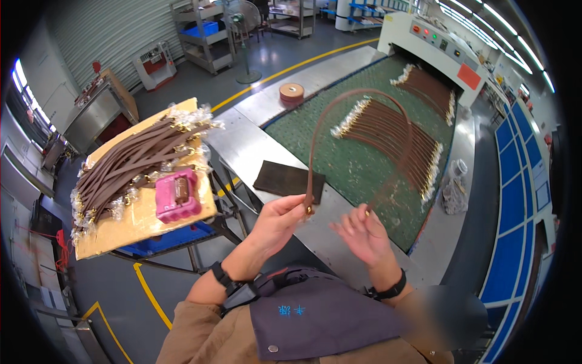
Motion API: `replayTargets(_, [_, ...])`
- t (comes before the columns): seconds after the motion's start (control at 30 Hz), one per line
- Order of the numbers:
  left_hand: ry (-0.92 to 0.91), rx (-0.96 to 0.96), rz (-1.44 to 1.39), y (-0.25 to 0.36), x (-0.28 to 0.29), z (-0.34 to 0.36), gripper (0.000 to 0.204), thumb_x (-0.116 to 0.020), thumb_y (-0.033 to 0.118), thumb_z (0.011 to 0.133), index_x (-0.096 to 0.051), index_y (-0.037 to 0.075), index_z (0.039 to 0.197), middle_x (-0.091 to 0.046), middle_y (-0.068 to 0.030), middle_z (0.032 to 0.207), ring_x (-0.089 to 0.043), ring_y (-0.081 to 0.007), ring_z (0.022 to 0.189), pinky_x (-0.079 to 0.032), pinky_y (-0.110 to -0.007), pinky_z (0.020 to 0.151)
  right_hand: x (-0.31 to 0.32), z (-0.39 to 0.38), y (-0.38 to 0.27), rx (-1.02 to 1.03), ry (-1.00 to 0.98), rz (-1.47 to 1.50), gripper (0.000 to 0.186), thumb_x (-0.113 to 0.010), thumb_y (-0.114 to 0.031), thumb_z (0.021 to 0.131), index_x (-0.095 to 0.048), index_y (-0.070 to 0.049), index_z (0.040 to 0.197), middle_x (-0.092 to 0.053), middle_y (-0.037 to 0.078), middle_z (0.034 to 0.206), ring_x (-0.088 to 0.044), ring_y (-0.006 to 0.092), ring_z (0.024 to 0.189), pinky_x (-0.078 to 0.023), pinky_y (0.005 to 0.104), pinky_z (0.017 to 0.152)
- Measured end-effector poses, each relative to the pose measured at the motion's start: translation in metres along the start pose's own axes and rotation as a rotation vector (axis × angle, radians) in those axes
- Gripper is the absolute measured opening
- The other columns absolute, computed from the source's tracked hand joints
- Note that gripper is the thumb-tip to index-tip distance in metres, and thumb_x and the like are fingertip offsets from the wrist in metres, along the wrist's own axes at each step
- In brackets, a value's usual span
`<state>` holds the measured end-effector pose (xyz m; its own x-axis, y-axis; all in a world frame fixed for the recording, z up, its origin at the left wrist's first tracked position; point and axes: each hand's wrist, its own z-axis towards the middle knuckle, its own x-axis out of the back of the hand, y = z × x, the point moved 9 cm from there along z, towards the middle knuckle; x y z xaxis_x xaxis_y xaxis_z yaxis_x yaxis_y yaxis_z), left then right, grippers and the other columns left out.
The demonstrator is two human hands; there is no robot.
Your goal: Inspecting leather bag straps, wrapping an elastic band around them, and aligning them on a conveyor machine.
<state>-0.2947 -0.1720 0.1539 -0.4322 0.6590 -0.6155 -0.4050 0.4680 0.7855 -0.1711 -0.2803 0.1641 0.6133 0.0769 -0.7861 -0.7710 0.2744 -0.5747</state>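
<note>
A thin brown strap (312,142) arches up in front of me in a tall loop, its right side blurred by motion. My left hand (280,219) pinches one end, where gold-coloured hardware shows just under the fingers. The strap's other end comes down to my right hand (365,235), whose thumb and forefinger close on it while the other fingers are smeared. Beyond the loop, a row of similar brown straps (388,142) lies side by side on the green conveyor belt (303,130), their metal ends in clear wrap. A dark flat pad (285,181) rests on the metal ledge by my left hand.
On my left, a tan board (206,209) on a stand carries a heap of brown straps (130,155) and a pink tray (177,195). A tape roll (291,93) sits on the metal ledge. Further straps (427,91) lie near the white machine (433,45). A clear bag (454,195) is at right.
</note>
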Motion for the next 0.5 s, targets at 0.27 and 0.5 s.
replayTargets(0.27, [-0.154,0.158,-0.208,-0.093,-0.038,0.021,0.030,-0.068,0.020,0.095,-0.066,0.004,0.120,-0.068,-0.0048,0.116,-0.061,-0.0147,0.107,-0.042,-0.034,0.098,0.028,-0.021,-0.019,0.134,0.134,-0.025,0.021,-0.057,-0.028,0.101,-0.056,-0.008,0.094,-0.049,0.000,0.077,-0.054,0.0203,0.087,-0.039,0.0344,0.080])
replayTargets(0.5, [-0.213,0.263,-0.311,-0.119,-0.057,0.023,0.036,-0.065,0.019,0.097,-0.060,0.003,0.128,-0.066,-0.0022,0.113,-0.059,-0.0117,0.098,-0.044,-0.030,0.091,0.051,-0.035,-0.014,0.107,0.213,0.045,0.021,-0.056,-0.026,0.102,-0.054,-0.007,0.093,-0.048,-0.001,0.077,-0.050,0.0160,0.078,-0.040,0.0290,0.073])
